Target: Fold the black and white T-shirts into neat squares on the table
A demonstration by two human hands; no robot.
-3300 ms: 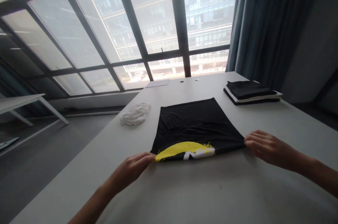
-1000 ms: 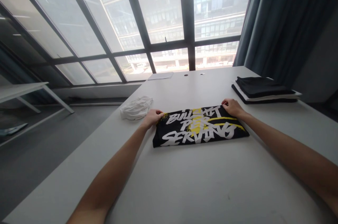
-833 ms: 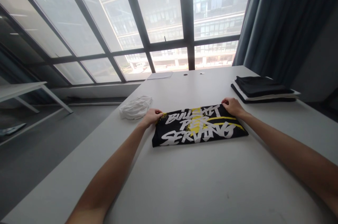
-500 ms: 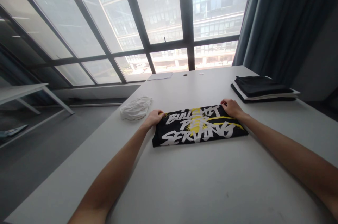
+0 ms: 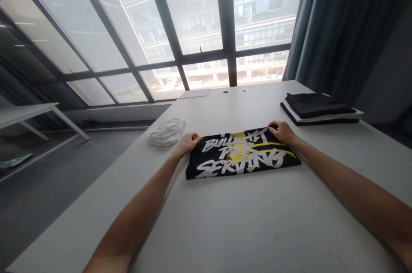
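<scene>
A black T-shirt [image 5: 240, 153] with white lettering and yellow splashes lies folded into a flat rectangle on the white table [image 5: 225, 221]. My left hand [image 5: 187, 144] pinches its far left corner between thumb and fingers. At the far right corner, my right hand [image 5: 281, 131] is closed on the cloth in the same way. Both forearms reach in from the near side, one on each side of the shirt. The fingertips are partly hidden by the fabric edge.
A crumpled white cloth [image 5: 166, 132] lies by the table's left edge. On the right sits a stack of folded black and white clothes [image 5: 320, 107]. Some white paper [image 5: 195, 93] rests at the far edge, before the windows. Another white table [image 5: 28, 111] stands at left.
Both hands keep hold of the far corners of the T-shirt. A bit more of the yellow edge shows at the left hand's fingers; otherwise hardly anything has moved.
</scene>
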